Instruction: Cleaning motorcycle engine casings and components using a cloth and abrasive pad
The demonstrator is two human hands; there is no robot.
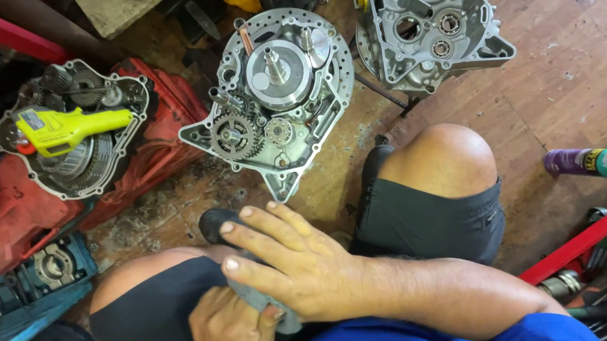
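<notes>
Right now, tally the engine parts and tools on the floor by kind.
Engine case halves: 3 — with gears, bare, under the yellow tool
Yellow tools: 1
Spray cans: 1
Grey rags: 1, held between left hand and right hand
Total: 6

I see soft matt grey cloth under the right hand fingers, left hand gripping it from below. Just past the fingertips: a dull black rubbery part. Beyond that, a crankcase half in cast bare metal, satin, with oily steel gears. Floor is rough, stained wood. Spray can well to the side looks glossy.
</notes>
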